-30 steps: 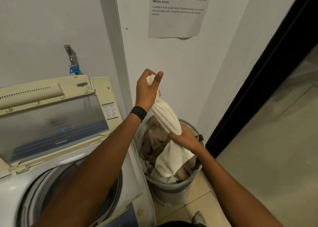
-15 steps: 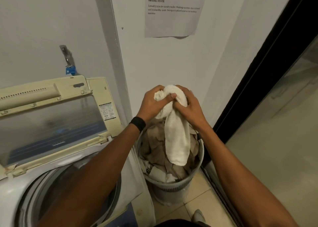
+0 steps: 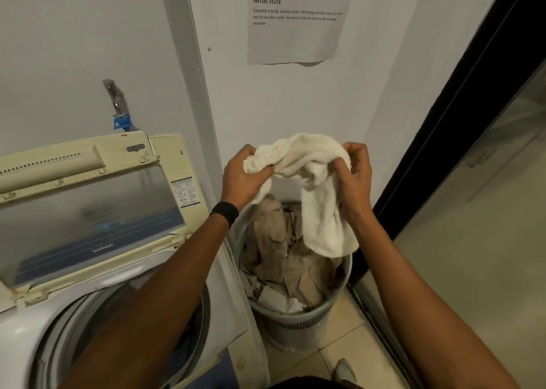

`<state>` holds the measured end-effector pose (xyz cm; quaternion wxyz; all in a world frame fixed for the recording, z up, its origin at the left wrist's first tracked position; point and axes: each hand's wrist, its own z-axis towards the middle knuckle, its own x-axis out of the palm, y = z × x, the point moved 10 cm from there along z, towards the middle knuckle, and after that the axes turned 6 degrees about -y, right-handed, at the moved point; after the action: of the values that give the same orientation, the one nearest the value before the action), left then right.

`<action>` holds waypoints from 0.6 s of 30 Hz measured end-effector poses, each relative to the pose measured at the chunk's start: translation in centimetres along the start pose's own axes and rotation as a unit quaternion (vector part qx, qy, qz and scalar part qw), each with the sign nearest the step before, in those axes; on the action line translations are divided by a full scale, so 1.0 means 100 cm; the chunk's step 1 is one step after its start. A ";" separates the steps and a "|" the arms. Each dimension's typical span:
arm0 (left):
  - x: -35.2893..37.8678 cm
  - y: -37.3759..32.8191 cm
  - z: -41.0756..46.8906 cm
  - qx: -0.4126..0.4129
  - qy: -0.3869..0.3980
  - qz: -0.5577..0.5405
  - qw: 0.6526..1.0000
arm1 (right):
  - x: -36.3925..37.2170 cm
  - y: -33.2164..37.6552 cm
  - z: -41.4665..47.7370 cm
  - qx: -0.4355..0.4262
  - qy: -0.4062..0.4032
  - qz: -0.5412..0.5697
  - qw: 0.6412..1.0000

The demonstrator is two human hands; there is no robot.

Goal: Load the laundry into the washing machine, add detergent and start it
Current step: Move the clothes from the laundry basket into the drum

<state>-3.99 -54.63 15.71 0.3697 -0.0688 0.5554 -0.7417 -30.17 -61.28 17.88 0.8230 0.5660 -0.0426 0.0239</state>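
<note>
A white towel (image 3: 320,199) hangs above the grey laundry basket (image 3: 298,320), held up at its top edge by both hands. My left hand (image 3: 240,180) grips its left end and my right hand (image 3: 356,179) grips its right end, the two hands apart. Beige and white clothes (image 3: 280,258) fill the basket below. The top-loading washing machine (image 3: 32,323) stands at the left with its lid (image 3: 88,211) raised; my left forearm crosses over the open drum (image 3: 189,338).
A tap with a blue fitting (image 3: 119,114) sticks out of the wall above the machine. A printed sheet (image 3: 298,19) hangs on the wall. A dark door frame (image 3: 461,117) and a glass panel run along the right. Tiled floor (image 3: 339,350) lies under the basket.
The towel was lifted out of the basket. My right hand rose from its lower part to its top, and the hands have now spread apart, stretching the top edge.
</note>
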 end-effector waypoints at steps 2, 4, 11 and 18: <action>0.018 -0.016 -0.005 0.030 0.044 -0.025 0.998 | 0.019 0.009 0.005 -0.003 0.009 -0.007 1.000; 0.040 -0.034 -0.011 0.049 0.128 -0.074 0.988 | 0.041 0.007 0.002 0.019 0.044 -0.028 0.998; 0.042 -0.028 -0.018 0.003 0.107 -0.130 0.986 | 0.062 -0.014 -0.011 0.079 0.189 -0.012 0.979; 0.015 -0.024 -0.002 0.009 0.038 -0.130 0.991 | 0.018 -0.088 -0.053 0.118 0.269 -0.180 0.939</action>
<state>-6.31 -55.19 17.30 0.2495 -0.1088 0.5490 -0.7903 -27.35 -59.47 7.98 0.7215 0.6296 0.2863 0.0316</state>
